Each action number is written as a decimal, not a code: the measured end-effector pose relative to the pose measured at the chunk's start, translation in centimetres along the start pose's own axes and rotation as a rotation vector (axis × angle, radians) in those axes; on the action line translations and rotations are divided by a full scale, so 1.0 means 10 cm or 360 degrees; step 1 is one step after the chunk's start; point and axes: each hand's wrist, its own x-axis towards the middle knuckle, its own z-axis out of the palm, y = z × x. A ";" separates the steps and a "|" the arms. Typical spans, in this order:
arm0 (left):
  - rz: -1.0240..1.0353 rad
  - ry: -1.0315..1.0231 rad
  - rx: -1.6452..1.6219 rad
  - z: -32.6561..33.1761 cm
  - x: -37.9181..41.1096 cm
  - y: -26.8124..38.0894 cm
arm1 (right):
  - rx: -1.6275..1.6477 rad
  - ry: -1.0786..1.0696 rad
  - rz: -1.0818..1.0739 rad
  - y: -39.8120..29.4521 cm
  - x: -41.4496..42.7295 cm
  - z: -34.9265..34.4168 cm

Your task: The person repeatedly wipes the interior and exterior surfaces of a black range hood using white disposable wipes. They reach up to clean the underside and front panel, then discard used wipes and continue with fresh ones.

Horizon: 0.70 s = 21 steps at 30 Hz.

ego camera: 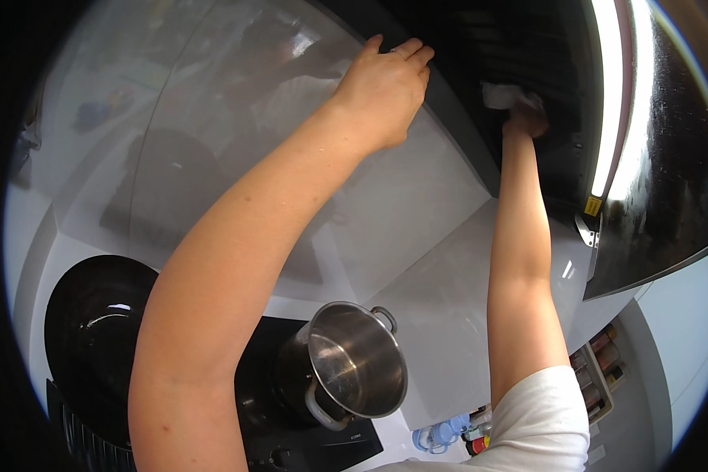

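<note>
My left hand [386,88] is raised against the dark lower edge [463,144] of a range hood. Its back faces me, a ring shows on one finger, and the thumb is hidden. Further right, my right hand [528,118] reaches up to the hood's black surface [543,53]. In it is a crumpled white cloth or tissue [501,95], pressed to that surface; shadow blurs the fingers. Below my arms, a stainless steel pot [357,366] with two handles stands uncovered on a black cooktop [324,445]. Nothing shows inside the pot.
A black wok [94,330] sits at the left, partly behind my left forearm. A bright light strip [610,100] and a metal hinge [589,233] are at the right. Blue-capped containers [439,436] and a rack of jars [596,377] stand low right, beyond a pale panel [442,330].
</note>
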 end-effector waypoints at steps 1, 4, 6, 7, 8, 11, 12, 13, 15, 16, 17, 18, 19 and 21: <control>0.0006 0.0007 0.0011 0.01 -0.01 0.00 | 0.0030 -0.0119 0.0014 -0.07 -0.04 -0.03; 0.0007 -0.0019 0.0004 -0.03 0.02 0.00 | -0.0215 -0.0212 -0.0140 0.05 0.25 0.29; 0.0024 0.0062 -0.0031 0.00 0.09 0.07 | -0.0122 -0.0204 -0.0234 0.49 0.65 0.68; 0.0034 0.0122 -0.0064 0.00 0.16 0.14 | 0.0121 -0.0208 -0.0253 0.80 0.83 0.83; 0.0024 0.0083 -0.0051 0.01 0.12 0.10 | 0.0485 -0.0325 -0.0176 0.72 0.70 0.93; -0.0032 -0.0119 0.0093 0.00 -0.14 -0.15 | 0.1707 -0.0831 0.0409 -0.04 -0.34 0.80; -0.0015 -0.0090 0.0068 -0.01 -0.08 -0.09 | 0.1841 -0.0881 0.0462 0.18 -0.14 0.92; 0.0013 -0.0027 0.0005 -0.02 0.04 0.03 | 0.1947 -0.0886 0.0505 0.63 0.30 1.12; 0.0021 0.0041 -0.0036 0.00 0.10 0.08 | 0.2332 -0.0942 0.0527 0.89 0.60 1.30; 0.0016 0.0056 -0.0035 0.01 0.10 0.07 | 0.2593 -0.0947 0.0503 0.90 0.64 1.34; 0.0015 0.0074 -0.0047 0.02 0.10 0.08 | 0.2851 -0.0958 0.0478 0.93 0.69 1.36; 0.0012 0.0071 -0.0037 0.04 0.08 0.05 | 0.2991 -0.0975 0.0505 0.80 0.66 1.37; 0.0006 0.0061 -0.0020 0.03 0.05 0.02 | 0.3048 -0.0983 0.0531 0.65 0.58 1.37; 0.0004 -0.0020 -0.0010 -0.02 0.04 0.02 | 0.3038 -0.0966 0.0561 0.43 0.55 1.25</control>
